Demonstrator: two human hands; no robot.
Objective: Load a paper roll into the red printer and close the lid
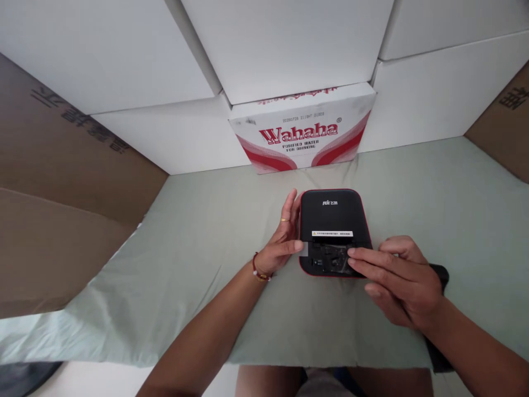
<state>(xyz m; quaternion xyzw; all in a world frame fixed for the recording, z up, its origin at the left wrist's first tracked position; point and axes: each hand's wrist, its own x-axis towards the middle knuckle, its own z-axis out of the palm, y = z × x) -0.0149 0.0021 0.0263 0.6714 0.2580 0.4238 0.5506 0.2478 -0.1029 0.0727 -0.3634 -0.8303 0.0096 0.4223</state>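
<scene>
A black receipt printer with a red edge lies flat on the cloth. A white warning label runs across it above a slot. Its lower front part has a dark, shiny, wrinkled surface that looks like clear film. Along the printer's left side, my left hand is closed on it, the thumb on a small clear tab at the edge. My right hand has its fingers stretched out, two fingertips touching the right end of the shiny area. Nothing is visibly gripped in that hand.
A white and red Wahaha water carton stands behind the printer against white panels. Brown cardboard walls the left side, and more cardboard the right. A black object lies partly under my right forearm. Pale green cloth covers the table.
</scene>
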